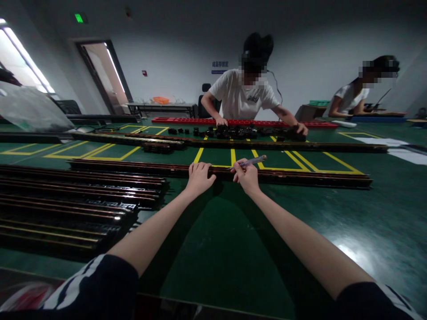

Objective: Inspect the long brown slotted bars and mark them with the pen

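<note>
A long black rail (300, 178) with coppery strips lies crosswise on the green table in front of me. My left hand (199, 178) grips it near the middle, fingers bent over its top and thumb at the near side. Just to the right, my right hand (247, 175) is closed round a slim screwdriver-like tool (254, 160) with a clear handle. The tool slants, its thin end pointing down and left towards the rail; whether it touches is too small to tell.
More black rails (66, 200) lie in a group at the left. Farther back are another rail (300, 146), small black parts (240, 131) and a red slotted strip (187, 121). A co-worker (247, 98) handles those parts; another person (350, 100) sits at the right. A plastic bag (30, 109) stands left.
</note>
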Demonstrator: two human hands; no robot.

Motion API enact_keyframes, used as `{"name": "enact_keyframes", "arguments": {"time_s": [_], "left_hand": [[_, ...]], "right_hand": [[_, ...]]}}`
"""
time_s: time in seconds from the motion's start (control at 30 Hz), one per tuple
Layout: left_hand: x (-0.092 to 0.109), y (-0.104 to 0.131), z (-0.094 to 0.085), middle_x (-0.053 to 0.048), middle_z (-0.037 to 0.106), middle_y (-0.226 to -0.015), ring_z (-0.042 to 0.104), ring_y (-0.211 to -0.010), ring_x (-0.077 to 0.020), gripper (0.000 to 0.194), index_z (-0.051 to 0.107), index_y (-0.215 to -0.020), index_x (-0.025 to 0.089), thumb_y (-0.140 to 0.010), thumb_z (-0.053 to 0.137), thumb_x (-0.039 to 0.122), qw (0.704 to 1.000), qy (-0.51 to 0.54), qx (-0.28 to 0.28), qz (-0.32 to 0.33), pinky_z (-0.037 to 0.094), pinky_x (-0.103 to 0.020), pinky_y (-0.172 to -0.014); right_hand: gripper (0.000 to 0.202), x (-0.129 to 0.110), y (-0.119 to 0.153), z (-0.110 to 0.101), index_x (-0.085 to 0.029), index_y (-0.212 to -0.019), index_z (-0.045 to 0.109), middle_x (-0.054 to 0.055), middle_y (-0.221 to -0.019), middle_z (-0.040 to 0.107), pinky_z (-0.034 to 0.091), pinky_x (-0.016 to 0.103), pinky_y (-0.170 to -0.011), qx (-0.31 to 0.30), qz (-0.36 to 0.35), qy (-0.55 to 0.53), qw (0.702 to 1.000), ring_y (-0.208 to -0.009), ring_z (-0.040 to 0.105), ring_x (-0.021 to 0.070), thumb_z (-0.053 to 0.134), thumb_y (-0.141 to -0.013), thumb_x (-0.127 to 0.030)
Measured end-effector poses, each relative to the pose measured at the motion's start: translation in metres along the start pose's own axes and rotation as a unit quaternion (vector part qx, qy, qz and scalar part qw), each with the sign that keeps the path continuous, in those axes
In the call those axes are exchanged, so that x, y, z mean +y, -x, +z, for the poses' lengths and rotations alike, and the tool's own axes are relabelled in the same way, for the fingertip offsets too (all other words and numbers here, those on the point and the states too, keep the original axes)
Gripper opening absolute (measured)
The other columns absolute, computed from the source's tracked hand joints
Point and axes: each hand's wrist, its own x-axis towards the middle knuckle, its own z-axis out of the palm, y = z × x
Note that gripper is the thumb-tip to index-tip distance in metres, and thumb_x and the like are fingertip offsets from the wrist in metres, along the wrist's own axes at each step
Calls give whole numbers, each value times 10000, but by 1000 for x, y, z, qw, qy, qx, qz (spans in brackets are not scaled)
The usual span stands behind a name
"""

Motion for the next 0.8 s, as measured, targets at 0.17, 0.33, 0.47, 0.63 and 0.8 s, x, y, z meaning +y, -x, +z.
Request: {"name": "enact_keyframes", "arguments": {"time_s": [0.17,0.33,0.47,0.63,0.8], "left_hand": [[-3,0,3,-115,608,-1203,474,-1208,-280,385,568,-1192,172,-853,488,334,1000,-15,13,9,221,-487,-1128],[-2,0,2,-116,607,-1205,475,-1208,-272,368,566,-1190,154,-873,488,323,1000,-22,8,5,216,-485,-1130],[-1,0,2,-121,607,-1207,479,-1205,-266,364,564,-1189,136,-886,481,320,1000,-27,7,1,211,-482,-1134],[1,1,1,-114,605,-1206,482,-1201,-258,342,562,-1186,147,-905,450,306,1000,-29,9,5,221,-476,-1130],[3,2,0,-106,608,-1201,491,-1193,-255,318,565,-1173,174,-910,435,297,999,-36,13,8,226,-485,-1127]], "right_hand": [[387,1,0,0,-185,-771,526,22,-662,625,416,212,-350,1,-3,-11,1000,-409,547,104,548,-818,-568],[402,1,0,1,-184,-760,525,26,-662,632,416,216,-344,6,-6,-9,1000,-400,545,105,547,-811,-582],[402,0,0,1,-185,-762,527,29,-668,640,426,219,-351,4,1,-7,1000,-407,552,108,546,-811,-584],[381,-1,0,1,-187,-759,523,26,-670,639,429,220,-354,2,3,-12,1000,-408,552,107,552,-816,-563],[390,-1,0,1,-189,-764,524,24,-667,639,431,219,-349,4,3,-10,1000,-409,552,108,552,-812,-575]]}}
